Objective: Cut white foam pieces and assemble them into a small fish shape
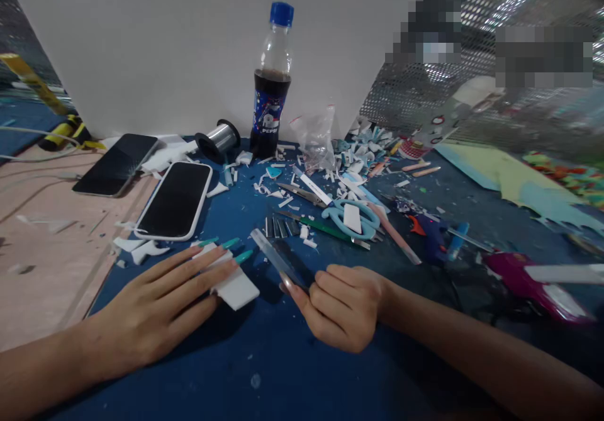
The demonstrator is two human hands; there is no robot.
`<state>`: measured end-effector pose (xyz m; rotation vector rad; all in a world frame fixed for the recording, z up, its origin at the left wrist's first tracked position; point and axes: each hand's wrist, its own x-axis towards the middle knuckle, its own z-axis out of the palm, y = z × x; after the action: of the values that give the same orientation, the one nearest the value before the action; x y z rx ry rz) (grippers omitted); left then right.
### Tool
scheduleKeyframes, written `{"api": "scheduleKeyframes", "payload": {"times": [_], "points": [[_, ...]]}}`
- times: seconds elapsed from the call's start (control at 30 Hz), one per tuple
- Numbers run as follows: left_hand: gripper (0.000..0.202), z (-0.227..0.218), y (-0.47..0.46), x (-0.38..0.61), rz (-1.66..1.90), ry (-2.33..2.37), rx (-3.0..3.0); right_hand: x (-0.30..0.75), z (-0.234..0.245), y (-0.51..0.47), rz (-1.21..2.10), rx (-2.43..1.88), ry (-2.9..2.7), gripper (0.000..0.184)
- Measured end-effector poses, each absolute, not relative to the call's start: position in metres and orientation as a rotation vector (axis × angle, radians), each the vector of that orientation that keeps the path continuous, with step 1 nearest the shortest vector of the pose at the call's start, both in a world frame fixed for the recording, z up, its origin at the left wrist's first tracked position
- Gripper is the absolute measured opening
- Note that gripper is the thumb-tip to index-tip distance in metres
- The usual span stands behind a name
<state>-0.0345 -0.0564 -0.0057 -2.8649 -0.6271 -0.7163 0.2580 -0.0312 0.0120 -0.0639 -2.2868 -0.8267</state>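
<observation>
My left hand (155,298) lies flat with fingers stretched out over a white foam piece (238,290), its fingertips resting on the piece. Long teal nails show on that hand. To its right, my right hand (342,304) is closed around a flat, glossy strip (278,258), translucent along one edge and dark along the other. The strip points up and to the left, its far end raised near several short metal-grey pieces (282,227). Fingers cover its near end, and I cannot make out its exact kind.
A white-edged phone (175,201) and a dark phone (116,165) lie at left. Behind stand a wire spool (219,140) and a Pepsi bottle (270,94). Blue-handled scissors (352,219), green-handled tweezers (325,231), scraps (368,150) and two glue guns (431,238) lie right.
</observation>
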Motion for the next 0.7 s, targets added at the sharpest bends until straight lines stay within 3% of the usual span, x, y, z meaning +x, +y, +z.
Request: {"api": "scheduleKeyframes", "payload": {"times": [0.1,0.2,0.37,0.7], "points": [[0.021,-0.004,-0.054,-0.035,-0.726,-0.55,-2.904,0.257,0.013,-0.033,-0.823,-0.13,-2.305,0.025],[0.03,0.002,-0.054,-0.035,-0.684,-0.473,-2.952,0.259,0.016,-0.032,-0.839,-0.211,-2.329,0.018],[0.036,0.006,-0.047,-0.039,-0.522,-0.294,-2.94,0.278,0.018,-0.01,-1.092,-0.585,-2.238,0.009],[0.042,-0.015,-0.048,-0.034,-0.561,-0.679,-2.871,0.313,0.006,0.028,-0.894,-1.321,-2.276,0.027]]}}
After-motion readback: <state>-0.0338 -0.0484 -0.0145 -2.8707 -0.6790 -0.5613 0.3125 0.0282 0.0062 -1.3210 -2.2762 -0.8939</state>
